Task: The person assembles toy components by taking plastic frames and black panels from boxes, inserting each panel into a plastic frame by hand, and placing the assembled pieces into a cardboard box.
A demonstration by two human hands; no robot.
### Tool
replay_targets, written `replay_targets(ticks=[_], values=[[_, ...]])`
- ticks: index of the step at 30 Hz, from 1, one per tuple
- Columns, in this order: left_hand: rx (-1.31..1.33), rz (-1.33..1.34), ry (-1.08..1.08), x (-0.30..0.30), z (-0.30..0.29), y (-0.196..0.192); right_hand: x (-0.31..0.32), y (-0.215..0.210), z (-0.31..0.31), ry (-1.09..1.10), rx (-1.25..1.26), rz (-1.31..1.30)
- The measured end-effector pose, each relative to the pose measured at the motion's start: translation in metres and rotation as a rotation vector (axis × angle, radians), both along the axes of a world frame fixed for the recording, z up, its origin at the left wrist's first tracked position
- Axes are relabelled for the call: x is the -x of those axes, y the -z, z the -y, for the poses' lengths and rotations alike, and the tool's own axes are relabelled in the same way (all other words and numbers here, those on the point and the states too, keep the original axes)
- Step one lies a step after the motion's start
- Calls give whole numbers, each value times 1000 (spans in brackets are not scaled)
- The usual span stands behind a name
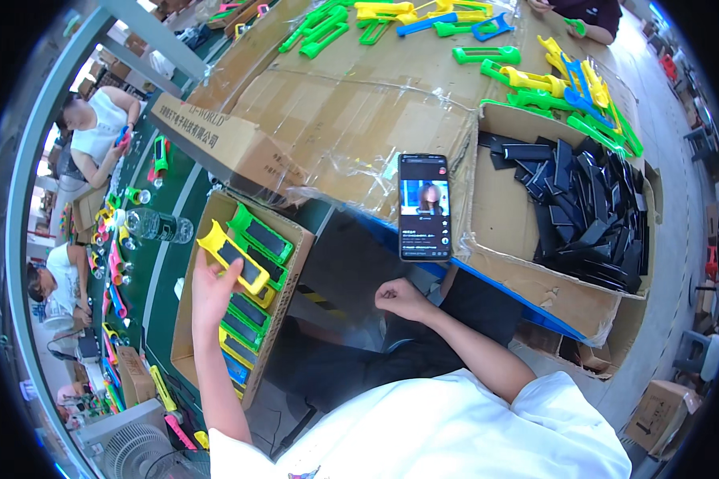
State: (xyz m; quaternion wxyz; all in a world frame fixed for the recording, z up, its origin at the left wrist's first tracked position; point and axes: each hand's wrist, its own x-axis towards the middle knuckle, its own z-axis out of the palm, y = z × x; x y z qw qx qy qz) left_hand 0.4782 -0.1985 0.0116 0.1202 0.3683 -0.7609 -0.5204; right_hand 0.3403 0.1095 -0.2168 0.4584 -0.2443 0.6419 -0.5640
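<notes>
— What's that yellow holder in your left hand made of?
— Glossy moulded plastic with a dark, matt insert. It's the same as the green ones in your cardboard tray, which is plain brown corrugated board.
— And the bench?
— It's flattened cardboard under wrinkled, shiny clear film. Your phone has a smooth glass face. The black pieces in the box look like semi-gloss plastic.
</notes>
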Motion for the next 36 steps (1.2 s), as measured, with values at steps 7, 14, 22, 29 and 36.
replay_targets(ticks=[7,14,22,29,36], values=[[218,78,-42,50,16,29,7,-11,-5,103,87,-56],[662,341,-6,62,9,28,6,-23,-14,68,87,-51],[1069,469,46,58,-21,-13,5,-86,-60,3,290,-151],[546,-65,447,112,-112,-90,23,-183,-138,-101,502,-372],[663,-239,792,257,-132,-59,76,-300,-173,-203,533,-913]])
